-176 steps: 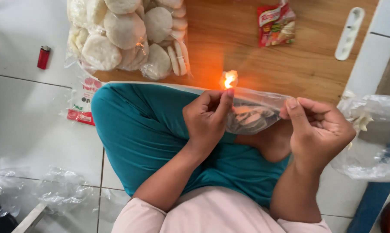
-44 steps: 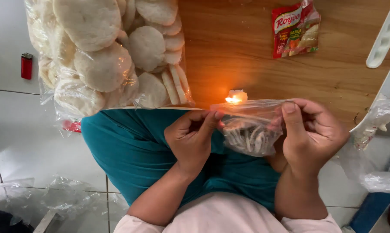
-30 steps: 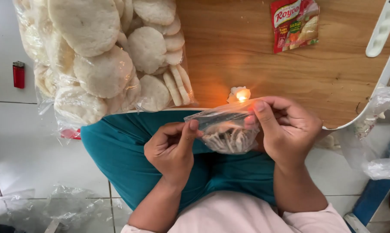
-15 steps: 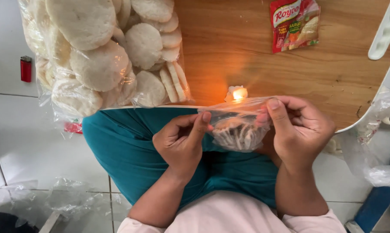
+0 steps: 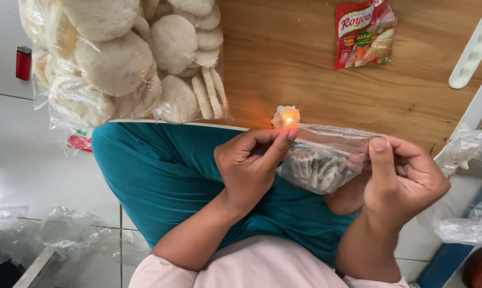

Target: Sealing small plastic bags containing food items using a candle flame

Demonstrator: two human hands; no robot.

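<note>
1. Lighter (image 5: pixel 23 62): small, red, laid on the white tiled floor (image 5: pixel 17 160) at far left, well apart from the hands.
2. Big bag of crackers (image 5: pixel 123 58): clear plastic, packed with pale round discs, resting at the left end of the bench (image 5: pixel 305 53). It is seen at much the same spot as half a second ago.
3. Left hand (image 5: pixel 249 170): fingers closed in a pinch on the left end of the small bag's top edge, thumb and forefinger pressed together just below the flame.
4. Candle (image 5: pixel 287 116): a short white stub, lit, stood on the bench touching or just behind the bag's top edge.
5. Small bag (image 5: pixel 321 162): clear plastic, filled with small pale pieces, held between both hands over the lap in teal cloth (image 5: pixel 161 176). Its top edge is stretched flat and level, and it is now drawn closer under the flame than a second ago, which suggests the mouth is being melted shut.
6. Right hand (image 5: pixel 404 178): closed on the right end of the same edge, thumb on top. It is set slightly further right than half a second ago.
7. Seasoning packet (image 5: pixel 364 33): red, lying flat on the bench, upper right.
8. White plastic strip (image 5: pixel 473 48): at the far right edge.
</note>
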